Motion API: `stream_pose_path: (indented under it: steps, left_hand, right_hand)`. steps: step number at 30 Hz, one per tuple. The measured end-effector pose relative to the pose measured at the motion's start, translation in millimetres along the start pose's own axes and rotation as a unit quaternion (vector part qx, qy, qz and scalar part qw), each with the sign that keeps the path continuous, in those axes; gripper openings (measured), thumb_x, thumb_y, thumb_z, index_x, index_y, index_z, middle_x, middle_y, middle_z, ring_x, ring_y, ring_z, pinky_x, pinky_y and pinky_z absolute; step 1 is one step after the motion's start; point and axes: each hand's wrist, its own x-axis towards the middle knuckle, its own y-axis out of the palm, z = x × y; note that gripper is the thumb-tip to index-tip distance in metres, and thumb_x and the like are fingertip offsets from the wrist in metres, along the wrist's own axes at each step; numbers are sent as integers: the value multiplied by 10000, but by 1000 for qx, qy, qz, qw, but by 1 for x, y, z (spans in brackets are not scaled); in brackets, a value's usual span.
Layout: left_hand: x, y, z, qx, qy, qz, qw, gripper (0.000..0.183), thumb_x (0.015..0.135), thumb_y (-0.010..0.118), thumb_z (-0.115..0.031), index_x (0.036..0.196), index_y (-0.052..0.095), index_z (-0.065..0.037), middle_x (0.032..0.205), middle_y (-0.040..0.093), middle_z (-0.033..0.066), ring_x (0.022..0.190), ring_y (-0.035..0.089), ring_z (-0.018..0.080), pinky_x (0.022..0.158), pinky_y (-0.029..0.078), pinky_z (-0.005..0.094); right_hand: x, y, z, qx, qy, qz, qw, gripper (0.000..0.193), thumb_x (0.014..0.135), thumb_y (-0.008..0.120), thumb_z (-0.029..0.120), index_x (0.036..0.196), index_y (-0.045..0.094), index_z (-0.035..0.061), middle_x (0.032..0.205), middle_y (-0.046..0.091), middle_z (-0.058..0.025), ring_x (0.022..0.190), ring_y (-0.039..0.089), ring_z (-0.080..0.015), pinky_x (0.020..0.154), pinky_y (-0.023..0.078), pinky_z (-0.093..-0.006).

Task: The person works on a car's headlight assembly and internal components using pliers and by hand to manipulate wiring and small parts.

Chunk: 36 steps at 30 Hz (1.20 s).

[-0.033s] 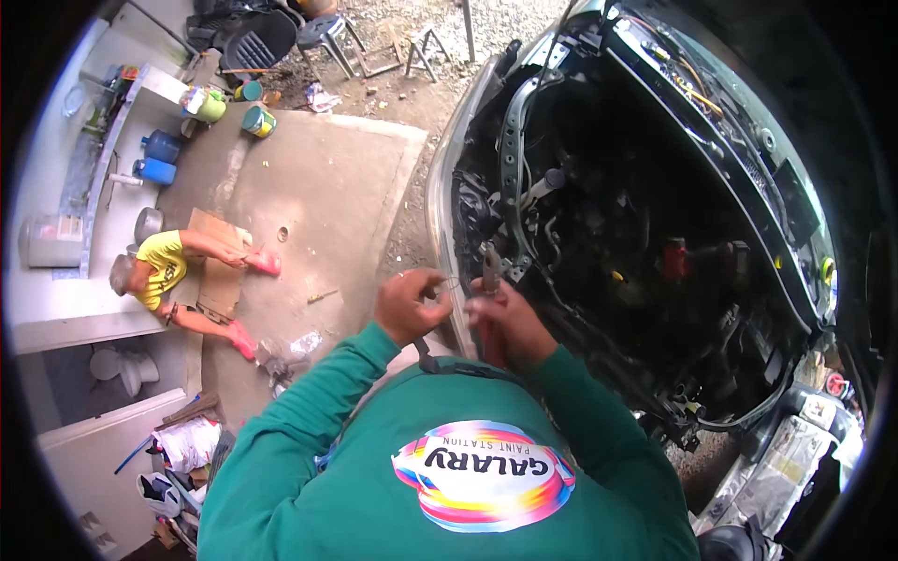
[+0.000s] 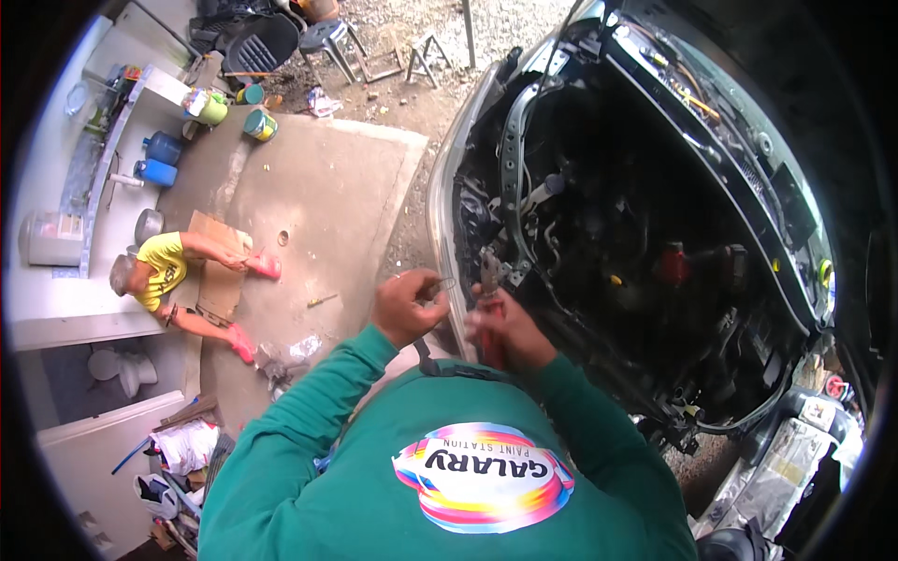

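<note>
In front of my body, my left hand [image 2: 408, 309] is closed in a pinch on a thin piece of wire [image 2: 446, 282], whose end curves out toward the right. Just right of it, my right hand [image 2: 516, 329] is wrapped round the red handles of a pair of pliers [image 2: 489, 269], with the metal jaws pointing away from me. A small gap separates the wire from the pliers; whether the jaws are closed is too small to tell. Both hands are beside the front edge of a car's engine bay [image 2: 599, 243].
Inside the dark bay lies a red-and-black tool [image 2: 673, 264]. At the left a person in a yellow shirt [image 2: 165, 269] sits by the concrete floor [image 2: 327, 196]. A screwdriver-like tool [image 2: 322, 300] lies there. Paint cans [image 2: 260, 124] and a stool [image 2: 327, 39] stand farther off.
The wire in my left hand has turned slightly and shows more of a curve. Both hands stay almost in place.
</note>
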Motion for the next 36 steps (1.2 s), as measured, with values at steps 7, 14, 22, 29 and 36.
stream_pose_path:
  steps: [7,14,22,29,36]
  left_hand:
    - [14,-39,2,10,-5,-67,998,258,815,839,-147,1034,737,-56,859,803,105,762,805,217,717,647,348]
    - [15,-81,9,20,69,-89,993,245,814,836,-132,1023,735,-54,828,792,102,739,799,222,685,643,346]
    - [-2,-116,31,-16,69,-122,990,198,812,824,-136,979,739,-72,780,747,99,667,752,270,635,608,391]
    - [-20,-143,38,-32,61,-129,989,199,808,824,-130,977,735,-73,772,738,99,663,752,270,637,606,395]
    - [-27,-156,44,-33,74,-141,987,178,811,813,-123,956,720,-78,781,742,99,667,755,273,636,609,400]
  right_hand:
    - [-15,11,-22,-420,-163,8,893,740,930,620,-15,1629,407,97,1072,696,-177,928,717,-309,890,577,-417]
    - [-26,76,-7,-492,-211,-6,845,823,901,580,-11,1687,371,121,1122,681,-236,988,695,-425,937,557,-460]
    - [-19,124,-27,-520,-209,16,828,847,893,586,-21,1696,364,138,1124,679,-257,1010,691,-442,949,556,-462]
    - [-20,152,-35,-520,-194,35,831,833,904,611,-11,1687,374,141,1142,689,-255,1032,704,-419,961,556,-457]
    - [-24,171,-37,-520,-206,36,829,831,900,613,-15,1681,378,137,1113,686,-216,1002,706,-387,941,559,-447]
